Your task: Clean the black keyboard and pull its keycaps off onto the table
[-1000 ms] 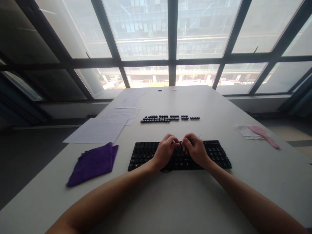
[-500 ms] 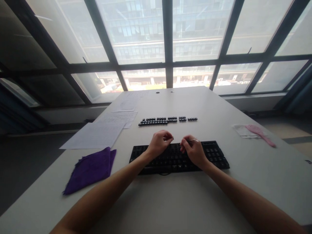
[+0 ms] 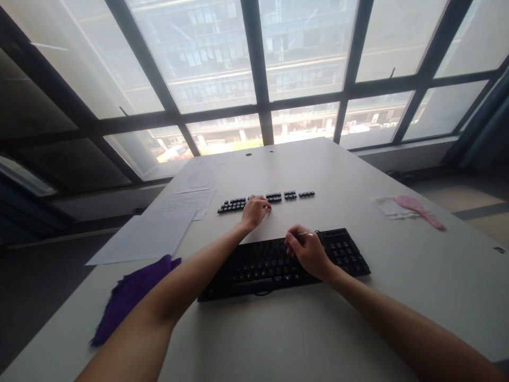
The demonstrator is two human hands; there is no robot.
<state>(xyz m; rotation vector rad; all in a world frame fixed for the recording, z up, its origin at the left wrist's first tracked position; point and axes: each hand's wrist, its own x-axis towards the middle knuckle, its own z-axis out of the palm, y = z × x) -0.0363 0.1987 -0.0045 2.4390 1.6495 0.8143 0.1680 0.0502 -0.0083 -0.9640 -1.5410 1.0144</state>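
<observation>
The black keyboard [image 3: 258, 265] lies on the white table in front of me, with bare dark spots in its upper rows. My left hand [image 3: 255, 211] is beyond its back edge, at the rows of loose black keycaps [image 3: 233, 205], and covers part of them. Its fingers are pinched on a small dark keycap [image 3: 269, 207], mostly hidden. Over the upper middle of the keyboard, my right hand [image 3: 306, 248] is closed around a thin, shiny, wire-like tool [image 3: 306, 232]; the tool's other end is hidden by the fingers.
Sheets of paper [image 3: 143, 233] lie along the left side of the table. A purple cloth [image 3: 131, 297] rests nearer, partly behind my left forearm. To the right, a pink hairbrush [image 3: 417, 208] lies over a white tissue [image 3: 387, 208]. Windows stand behind the table.
My left hand has moved forward, from over the keyboard to the keycap rows. My right hand stays over the keyboard with the tool. The view has tilted slightly.
</observation>
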